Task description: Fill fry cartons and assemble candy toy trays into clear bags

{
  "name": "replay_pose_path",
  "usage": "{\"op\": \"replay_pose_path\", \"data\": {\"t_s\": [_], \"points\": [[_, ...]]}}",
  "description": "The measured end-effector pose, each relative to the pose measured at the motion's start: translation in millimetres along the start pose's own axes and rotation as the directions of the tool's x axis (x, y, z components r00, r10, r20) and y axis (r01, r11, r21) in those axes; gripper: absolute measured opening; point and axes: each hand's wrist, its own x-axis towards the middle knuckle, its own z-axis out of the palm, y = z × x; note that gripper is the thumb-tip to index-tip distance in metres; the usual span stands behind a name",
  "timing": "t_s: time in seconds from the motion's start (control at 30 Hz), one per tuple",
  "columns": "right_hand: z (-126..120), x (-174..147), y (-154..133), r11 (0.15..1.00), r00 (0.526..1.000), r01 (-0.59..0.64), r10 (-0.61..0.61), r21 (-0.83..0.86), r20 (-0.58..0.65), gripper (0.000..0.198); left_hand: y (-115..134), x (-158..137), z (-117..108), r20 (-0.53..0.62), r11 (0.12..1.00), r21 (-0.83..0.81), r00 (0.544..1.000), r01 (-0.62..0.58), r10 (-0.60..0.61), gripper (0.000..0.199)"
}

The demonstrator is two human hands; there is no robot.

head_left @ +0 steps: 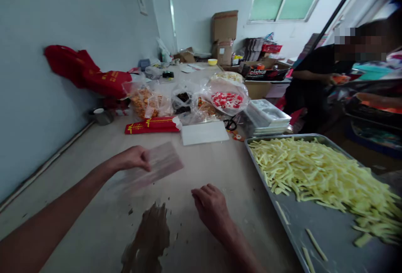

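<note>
My left hand [135,158] is closed, its thumb and fingers pinching the near edge of a thin, see-through plastic sheet [165,162]. The sheet is smeared by motion and hangs tilted above the pale table [238,206]. To the right and closer to me, my right hand [212,206] is over the table with its fingers curled in; nothing shows sticking out of them. A stack of white sheets [204,133] lies beyond both hands. Right of my right hand stands a metal tray [317,210] with a heap of pale yellow strips [314,168].
Red printed packets [152,125] and bags of orange snacks [141,103] and red-white pieces [226,100] line the back. Clear plastic trays [266,114] are stacked behind the metal tray. A metal cup [103,117] stands by the wall. A person [310,76] works at right.
</note>
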Motion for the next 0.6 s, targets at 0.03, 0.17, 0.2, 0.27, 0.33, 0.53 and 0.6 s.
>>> {"op": "replay_pose_path", "data": {"t_s": [0.03,0.17,0.2,0.27,0.33,0.53,0.6], "points": [[0,0,-1,0.999,0.999,0.023,-0.022,-0.033,0.048,0.012,27,29,-8,-0.032,0.996,0.050,0.997,-0.069,0.070,0.031],[3,0,-1,0.994,0.985,0.042,-0.024,-0.103,0.170,0.015,115,131,-24,-0.065,0.940,0.266,0.970,-0.211,0.236,0.028],[5,0,0,0.994,0.985,0.032,-0.013,-0.108,0.172,0.015,129,150,-27,-0.063,0.926,0.317,0.969,-0.207,0.238,0.027],[10,0,3,0.993,0.988,0.019,-0.001,-0.115,0.153,0.017,148,179,-33,-0.076,0.909,0.376,0.972,-0.178,0.222,0.024],[17,-1,6,0.991,0.995,0.028,-0.015,-0.128,0.102,0.018,155,198,-39,-0.064,0.917,0.357,0.975,-0.175,0.211,0.024],[44,-3,8,0.984,0.980,0.060,-0.090,-0.166,-0.179,0.023,160,224,-34,0.120,0.944,0.221,0.967,-0.246,0.224,0.030],[49,-2,8,0.984,0.968,0.054,-0.094,-0.173,-0.233,0.024,172,236,-20,0.140,0.935,0.182,0.949,-0.305,0.282,0.035]]}}
